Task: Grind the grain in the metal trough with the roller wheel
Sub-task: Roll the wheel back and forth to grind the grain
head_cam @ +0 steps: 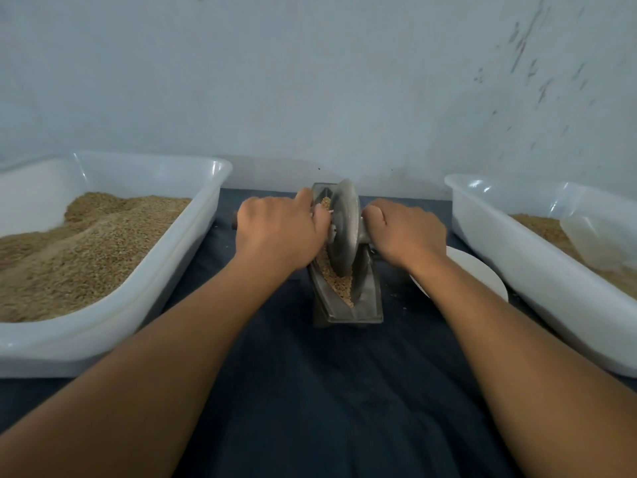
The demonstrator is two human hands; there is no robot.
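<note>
With both hands, left hand (279, 232) and right hand (406, 232), gripping the roller wheel (343, 229) axle, grinding's underway, next probably rolling it down the trough (370, 301) grain (339, 284).

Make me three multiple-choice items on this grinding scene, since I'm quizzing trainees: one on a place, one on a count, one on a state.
1. Where does the roller wheel stand?
A. In the metal trough
B. In the left tub
C. On the white plate

2. How many white tubs hold grain?
A. One
B. Two
C. Three

3. What are the hands doing?
A. Resting flat on the cloth
B. Scooping grain
C. Gripping the wheel's axle handles

Key: 1 A, the wheel sits upright among the grain in the trough. 2 B, a left tub and a right tub. 3 C, the left hand and right hand curl round the handles on either side.
</note>
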